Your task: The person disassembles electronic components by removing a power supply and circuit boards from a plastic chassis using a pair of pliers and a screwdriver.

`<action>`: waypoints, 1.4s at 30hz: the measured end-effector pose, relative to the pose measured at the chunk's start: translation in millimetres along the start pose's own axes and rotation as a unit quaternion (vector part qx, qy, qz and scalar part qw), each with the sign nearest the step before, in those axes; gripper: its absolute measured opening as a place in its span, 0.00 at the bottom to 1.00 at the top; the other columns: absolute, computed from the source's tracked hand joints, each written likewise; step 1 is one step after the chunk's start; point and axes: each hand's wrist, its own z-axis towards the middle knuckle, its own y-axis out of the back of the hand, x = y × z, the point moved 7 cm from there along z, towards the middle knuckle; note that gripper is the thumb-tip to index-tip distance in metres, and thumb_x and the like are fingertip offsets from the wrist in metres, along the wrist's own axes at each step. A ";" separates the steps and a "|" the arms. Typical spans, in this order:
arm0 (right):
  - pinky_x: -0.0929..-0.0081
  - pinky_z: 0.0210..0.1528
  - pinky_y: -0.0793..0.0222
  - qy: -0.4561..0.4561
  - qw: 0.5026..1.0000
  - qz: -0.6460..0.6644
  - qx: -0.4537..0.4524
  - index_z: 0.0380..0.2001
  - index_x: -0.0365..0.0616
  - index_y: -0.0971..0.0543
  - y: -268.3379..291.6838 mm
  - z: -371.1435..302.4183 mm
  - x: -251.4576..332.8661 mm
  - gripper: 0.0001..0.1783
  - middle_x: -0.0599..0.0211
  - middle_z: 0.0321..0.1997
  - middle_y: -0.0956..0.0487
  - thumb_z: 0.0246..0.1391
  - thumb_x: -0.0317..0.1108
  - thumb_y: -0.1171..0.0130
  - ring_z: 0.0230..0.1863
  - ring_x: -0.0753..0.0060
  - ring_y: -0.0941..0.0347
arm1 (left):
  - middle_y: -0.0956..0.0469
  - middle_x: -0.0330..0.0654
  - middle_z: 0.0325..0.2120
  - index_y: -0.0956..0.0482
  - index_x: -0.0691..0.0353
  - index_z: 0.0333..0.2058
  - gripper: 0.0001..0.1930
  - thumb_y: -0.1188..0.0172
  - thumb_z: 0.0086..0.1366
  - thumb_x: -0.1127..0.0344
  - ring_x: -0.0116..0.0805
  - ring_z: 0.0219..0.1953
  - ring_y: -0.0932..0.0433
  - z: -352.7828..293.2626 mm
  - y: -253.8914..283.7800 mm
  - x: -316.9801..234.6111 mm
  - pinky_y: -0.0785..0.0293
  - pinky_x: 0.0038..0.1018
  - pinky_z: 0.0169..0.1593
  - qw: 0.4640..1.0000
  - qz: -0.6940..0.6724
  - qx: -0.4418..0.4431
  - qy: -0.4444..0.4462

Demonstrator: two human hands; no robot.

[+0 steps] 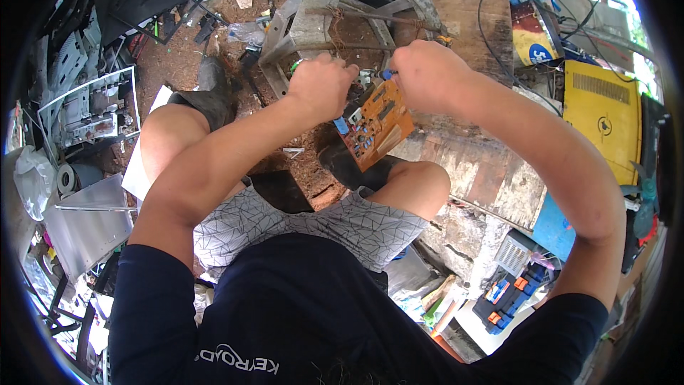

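Note:
My left hand (323,85) is closed, knuckles up, with a small green piece (296,66) showing at its far side; what it grips is hidden. My right hand (429,75) is closed too, its fingers against the upper edge of an orange-brown circuit board (388,125). A small blue piece (387,74) pokes out by those fingers, its kind unclear. The board is tilted between my hands, above my right knee, with several small components and a blue cylindrical part (341,125) at its left. Just beyond the hands stands a grey metal frame (313,18) with a rounded top.
A worn wooden board (467,21) lies at the right, with black cables (491,50) over it. Beyond my right arm are a yellow metal casing (602,110) and a dark blue-and-orange toolbox (509,296). Scrap metal panels (89,114) crowd the left; debris litters the dirt floor (171,64).

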 end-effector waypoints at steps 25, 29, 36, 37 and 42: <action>0.77 0.28 0.37 -0.146 0.804 0.433 -0.381 0.39 0.37 0.20 -66.5 -177.0 -79.0 0.15 0.71 0.21 0.27 0.61 0.39 0.45 0.24 0.75 0.31 | 0.22 0.45 0.43 0.26 0.57 0.47 0.24 0.33 0.51 0.58 0.43 0.49 0.24 -3.0 4.2 -6.6 0.23 0.38 0.47 0.998 0.014 0.060 0.004; 0.85 0.23 0.50 -0.313 0.494 0.679 -0.444 0.46 0.40 0.22 -299.5 -302.0 -90.9 0.15 0.85 0.20 0.37 0.64 0.38 0.49 0.22 0.89 0.44 | 0.21 0.49 0.43 0.27 0.55 0.51 0.34 0.28 0.45 0.50 0.47 0.49 0.23 1.6 -6.0 -17.6 0.23 0.40 0.48 0.992 0.030 0.100 0.064; 0.72 0.27 0.31 -0.611 0.629 0.368 -0.308 0.22 0.44 0.22 -694.5 -297.8 61.3 0.08 0.64 0.25 0.23 0.52 0.32 0.46 0.26 0.69 0.26 | 0.22 0.58 0.44 0.29 0.64 0.55 0.40 0.27 0.46 0.50 0.56 0.48 0.23 -2.5 -2.2 -14.1 0.27 0.44 0.50 0.993 0.115 0.030 0.015; 0.69 0.28 0.29 -0.655 0.403 0.570 -0.288 0.25 0.42 0.21 -752.7 -289.2 94.9 0.07 0.62 0.27 0.21 0.52 0.31 0.47 0.26 0.65 0.25 | 0.21 0.58 0.43 0.30 0.62 0.56 0.40 0.27 0.46 0.52 0.57 0.47 0.23 1.3 -5.5 -17.7 0.27 0.43 0.49 0.993 0.120 0.021 0.007; 0.66 0.36 0.26 -0.532 -0.204 0.761 -0.310 0.48 0.40 0.24 -885.3 -231.7 226.4 0.21 0.52 0.40 0.19 0.50 0.32 0.48 0.35 0.54 0.21 | 0.21 0.59 0.41 0.31 0.64 0.55 0.36 0.29 0.49 0.56 0.56 0.45 0.21 14.9 -20.7 -1.3 0.26 0.42 0.47 0.993 0.117 0.025 -0.020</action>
